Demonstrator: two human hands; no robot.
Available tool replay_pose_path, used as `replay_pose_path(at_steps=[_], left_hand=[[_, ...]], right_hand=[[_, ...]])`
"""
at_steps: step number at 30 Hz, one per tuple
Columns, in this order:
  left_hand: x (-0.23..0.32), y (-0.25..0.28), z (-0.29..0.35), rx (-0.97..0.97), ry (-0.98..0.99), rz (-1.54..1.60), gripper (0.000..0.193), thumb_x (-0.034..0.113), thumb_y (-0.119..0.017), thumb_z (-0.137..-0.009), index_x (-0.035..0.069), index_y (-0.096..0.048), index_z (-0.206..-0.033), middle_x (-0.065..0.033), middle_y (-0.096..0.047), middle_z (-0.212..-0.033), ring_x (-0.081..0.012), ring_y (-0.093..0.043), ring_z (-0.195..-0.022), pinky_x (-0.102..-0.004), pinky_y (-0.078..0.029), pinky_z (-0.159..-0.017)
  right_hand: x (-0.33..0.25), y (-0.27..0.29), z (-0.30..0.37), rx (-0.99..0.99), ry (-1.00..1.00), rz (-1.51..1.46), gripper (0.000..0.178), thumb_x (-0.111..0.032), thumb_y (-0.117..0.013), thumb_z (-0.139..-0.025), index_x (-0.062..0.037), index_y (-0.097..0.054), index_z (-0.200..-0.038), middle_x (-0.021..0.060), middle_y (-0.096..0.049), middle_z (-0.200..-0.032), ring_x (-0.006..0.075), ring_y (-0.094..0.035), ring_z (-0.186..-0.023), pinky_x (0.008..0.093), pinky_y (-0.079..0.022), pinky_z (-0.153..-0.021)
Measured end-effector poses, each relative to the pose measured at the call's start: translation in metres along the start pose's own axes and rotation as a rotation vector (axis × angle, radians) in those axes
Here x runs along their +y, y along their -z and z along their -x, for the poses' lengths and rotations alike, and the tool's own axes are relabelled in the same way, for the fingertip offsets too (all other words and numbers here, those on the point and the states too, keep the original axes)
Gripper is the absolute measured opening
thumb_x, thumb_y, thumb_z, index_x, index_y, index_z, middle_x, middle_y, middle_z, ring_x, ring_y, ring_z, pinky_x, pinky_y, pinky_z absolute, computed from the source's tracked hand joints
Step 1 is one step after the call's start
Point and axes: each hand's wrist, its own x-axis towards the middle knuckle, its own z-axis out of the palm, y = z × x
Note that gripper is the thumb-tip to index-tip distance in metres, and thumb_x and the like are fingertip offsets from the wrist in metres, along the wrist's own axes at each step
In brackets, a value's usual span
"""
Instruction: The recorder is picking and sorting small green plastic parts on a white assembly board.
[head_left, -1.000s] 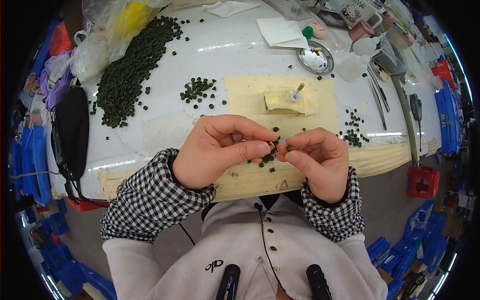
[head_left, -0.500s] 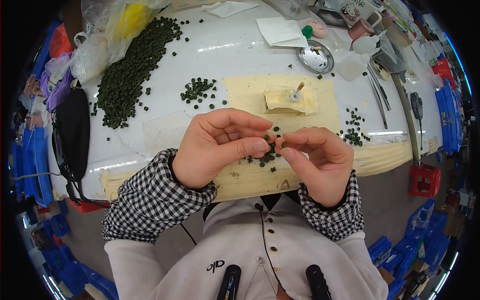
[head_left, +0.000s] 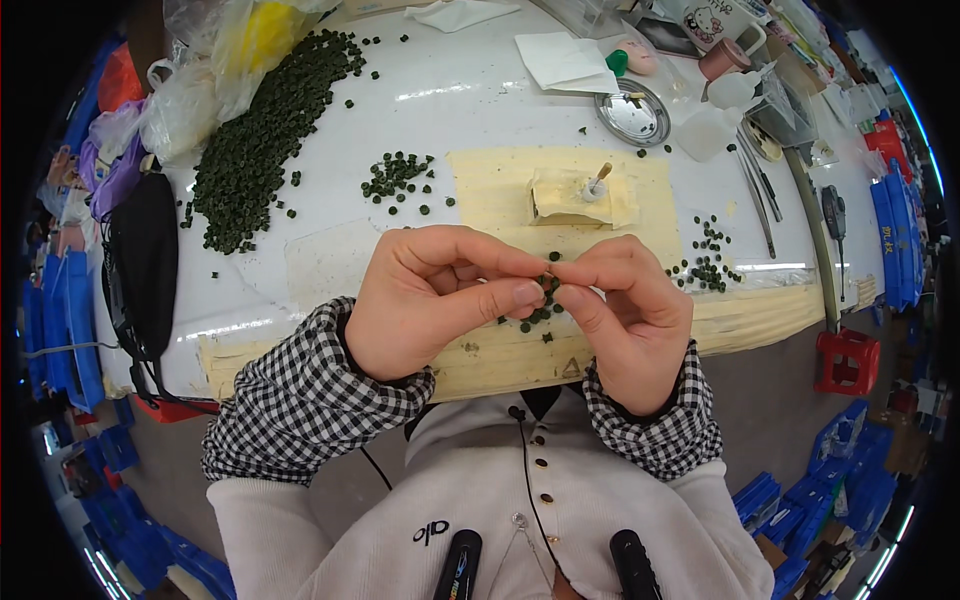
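Note:
Over the front of the table my left hand (head_left: 430,295) and my right hand (head_left: 632,320) meet at the fingertips. Each is closed in a thumb-and-forefinger pinch. Between them shows a tiny dark green piece (head_left: 549,281), mostly covered by the fingers; whether the two hands hold one piece or two pressed together is too small to tell. Beneath the fingertips lies a loose cluster of similar green pieces (head_left: 541,314) on yellowish tape (head_left: 480,370). Just beyond stands a small tape-covered block (head_left: 570,205) with a white holder and a brownish stick (head_left: 602,172) in it.
A large heap of dark green pieces (head_left: 260,140) spreads at the far left, with smaller groups left (head_left: 395,175) and right (head_left: 710,262). A round metal dish (head_left: 632,113), white paper (head_left: 562,63) and tweezers (head_left: 755,195) lie at the right. A black pouch (head_left: 143,270) hangs by the left edge.
My right hand has moved slightly left and up, so its fingertips now meet those of my left hand. Half a second ago a small gap showed between them, with green bits in both pinches.

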Motion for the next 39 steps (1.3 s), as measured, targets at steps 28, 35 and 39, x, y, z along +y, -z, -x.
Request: replay_pose_path(at_steps=[28, 35, 39], left_hand=[[-0.001, -0.0016, 0.0046, 0.012, -0.093, -0.107, 0.019, -0.012, -0.064, -0.082, -0.006, -0.064, -0.099, -0.0137, -0.067, -0.096, -0.0159, -0.066, -0.086, -0.0261, -0.054, -0.077], [-0.0012, 0.0, 0.0033, 0.0, -0.053, -0.047, 0.016, -0.01, -0.064, -0.084, -0.007, -0.063, -0.1, -0.0158, -0.067, -0.097, -0.0169, -0.067, -0.085, -0.0281, -0.055, -0.078], [-0.0022, -0.0007, 0.0043, -0.002, -0.087, -0.057, 0.016, -0.011, -0.063, -0.084, -0.006, -0.064, -0.1, -0.0158, -0.067, -0.096, -0.0179, -0.067, -0.087, -0.0285, -0.055, -0.079]], right_hand=[[0.0013, -0.0029, 0.0015, 0.004, -0.032, -0.055, 0.021, 0.009, -0.068, -0.079, 0.0011, -0.07, -0.099, 0.0087, -0.062, -0.093, 0.0141, -0.059, -0.085, 0.0245, -0.048, -0.076], [0.0012, -0.0001, 0.0018, -0.022, 0.049, 0.033, 0.026, 0.009, -0.069, -0.078, -0.0006, -0.071, -0.102, 0.0084, -0.061, -0.094, 0.0139, -0.059, -0.084, 0.0241, -0.049, -0.074], [0.0012, 0.0002, 0.0017, -0.031, 0.049, 0.024, 0.025, 0.009, -0.07, -0.078, 0.0001, -0.07, -0.101, 0.0087, -0.061, -0.093, 0.0146, -0.06, -0.083, 0.0248, -0.049, -0.075]])
